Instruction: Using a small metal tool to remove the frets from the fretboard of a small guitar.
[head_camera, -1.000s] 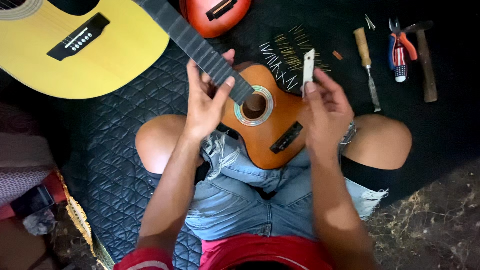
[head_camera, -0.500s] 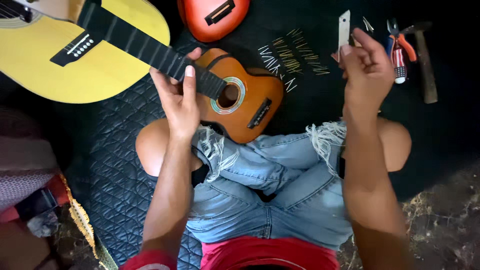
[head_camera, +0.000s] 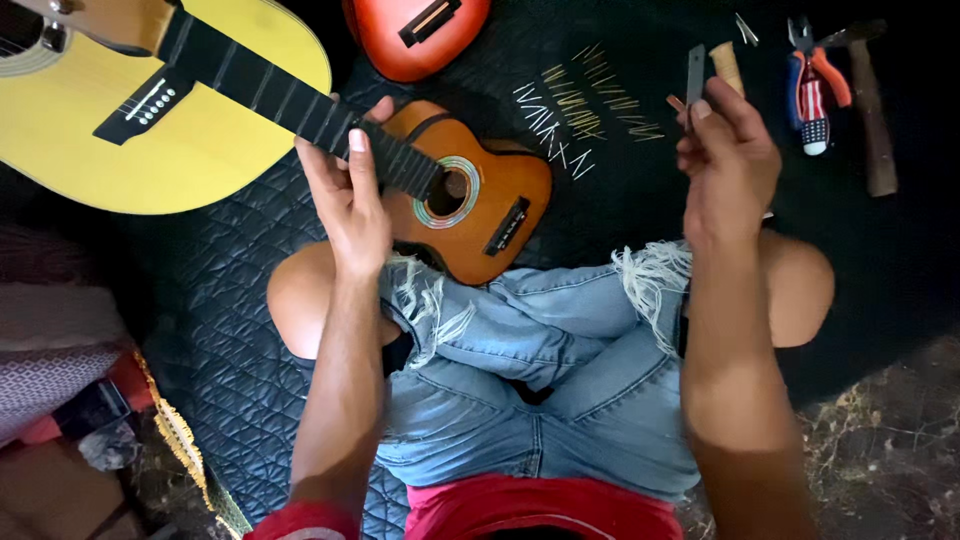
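Our left hand (head_camera: 350, 205) closes its grip around the dark neck of the small orange guitar (head_camera: 470, 205), while at two o'clock our right hand (head_camera: 728, 165) pinches a thin grey strip (head_camera: 695, 75).

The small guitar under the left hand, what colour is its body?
Orange-brown, in the head view: small guitar, neck under the left hand.

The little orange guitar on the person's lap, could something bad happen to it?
Maybe. The left hand grips only the neck of the little orange guitar, whose body lies tilted against a knee, so it might slip. The right hand holds a thin metal strip above the loose fret wires, which could get scattered.
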